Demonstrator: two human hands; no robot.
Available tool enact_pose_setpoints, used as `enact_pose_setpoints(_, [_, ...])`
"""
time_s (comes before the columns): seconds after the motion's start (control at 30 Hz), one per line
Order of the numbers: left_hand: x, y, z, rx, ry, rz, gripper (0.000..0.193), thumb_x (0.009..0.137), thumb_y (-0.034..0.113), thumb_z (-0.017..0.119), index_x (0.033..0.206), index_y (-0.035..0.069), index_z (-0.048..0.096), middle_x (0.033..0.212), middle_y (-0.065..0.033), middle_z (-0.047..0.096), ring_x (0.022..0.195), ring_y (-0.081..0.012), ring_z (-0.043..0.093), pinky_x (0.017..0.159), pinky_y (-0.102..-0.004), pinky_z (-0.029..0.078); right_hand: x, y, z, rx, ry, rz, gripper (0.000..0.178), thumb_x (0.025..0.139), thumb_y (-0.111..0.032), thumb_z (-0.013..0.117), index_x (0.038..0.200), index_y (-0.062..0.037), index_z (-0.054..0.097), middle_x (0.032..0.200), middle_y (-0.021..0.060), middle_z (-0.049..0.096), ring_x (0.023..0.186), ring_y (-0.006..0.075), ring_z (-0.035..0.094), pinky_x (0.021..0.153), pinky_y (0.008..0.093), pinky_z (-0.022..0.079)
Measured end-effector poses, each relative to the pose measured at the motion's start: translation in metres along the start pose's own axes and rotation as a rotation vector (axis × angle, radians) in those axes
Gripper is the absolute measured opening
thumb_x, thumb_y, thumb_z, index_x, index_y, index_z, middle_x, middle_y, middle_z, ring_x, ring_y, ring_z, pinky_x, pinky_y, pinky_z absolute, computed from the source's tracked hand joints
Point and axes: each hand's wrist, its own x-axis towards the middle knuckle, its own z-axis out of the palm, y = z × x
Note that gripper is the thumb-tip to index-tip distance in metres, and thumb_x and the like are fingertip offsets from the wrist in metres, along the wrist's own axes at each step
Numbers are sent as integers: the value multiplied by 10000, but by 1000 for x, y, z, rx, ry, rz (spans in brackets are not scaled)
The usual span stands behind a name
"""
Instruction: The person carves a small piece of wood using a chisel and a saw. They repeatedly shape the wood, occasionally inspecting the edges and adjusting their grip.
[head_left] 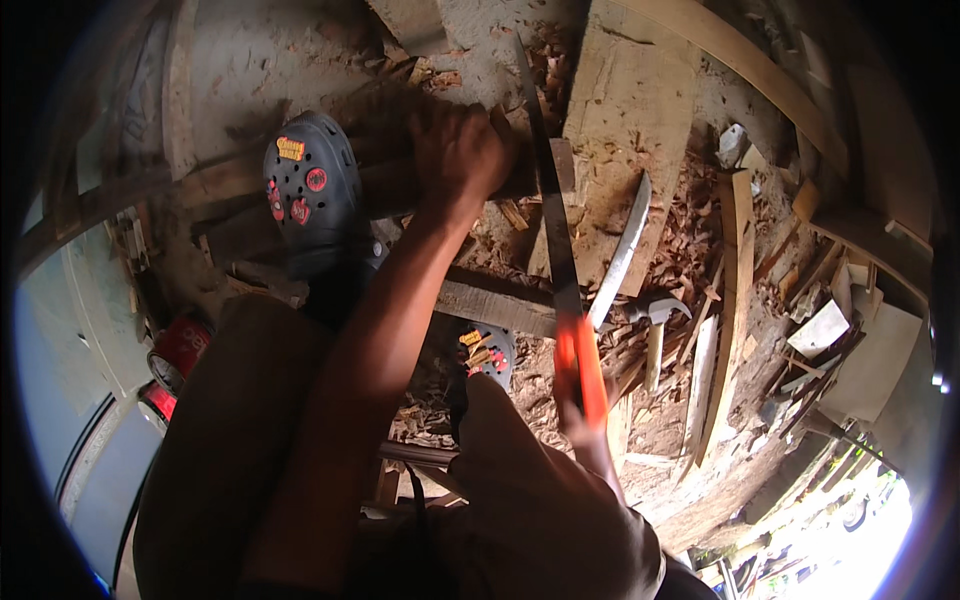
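Note:
My right hand (580,420) grips the orange handle of a handsaw (559,230). Its long dark blade points away from me and crosses a wooden board (563,165) near the board's right end. My left hand (460,150) is closed over that board, left of the blade; its fingertips are hard to see in the shade. A dark clog with colourful charms (315,190) on my left foot rests at the board, farther left. Below the board lies another wooden piece (500,305), with my other clog (486,350) close beside it.
Right of the saw lie a curved pale blade (625,245), a claw hammer (657,335) and long wood strips (730,310). A wide plank (630,110) lies beyond. Red cans (180,350) stand at the left. Dry leaves and shavings cover the ground; scrap wood (880,350) is piled far right.

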Motion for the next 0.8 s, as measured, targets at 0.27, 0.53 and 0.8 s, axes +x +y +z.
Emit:
enact_pose_setpoints(0.27, [7,-3,-5,-75,-487,79,240,892,263,615,761,100,732,725,-157,703,727,-352,697,700,-457,548,-15,-1,5,575,7,462,492,906,-14,524,1394,-48,566,1210,147,669,588,171,617,516,305,510])
enact_pose_setpoints(0.53, [12,-9,-12,-162,-650,-280,419,934,326,527,823,-5,759,870,-257,728,838,-361,744,767,-486,586,67,32,18,188,-151,126,426,840,-10,665,1265,18,653,911,70,724,725,141,669,614,252,507])
enact_pose_setpoints(0.8, [18,13,-9,-77,-508,-116,341,880,291,566,757,33,752,788,-204,723,752,-359,716,752,-483,565,-82,46,-26,-331,-82,77,627,717,-59,641,1343,-67,665,1254,201,701,493,188,614,454,297,426])
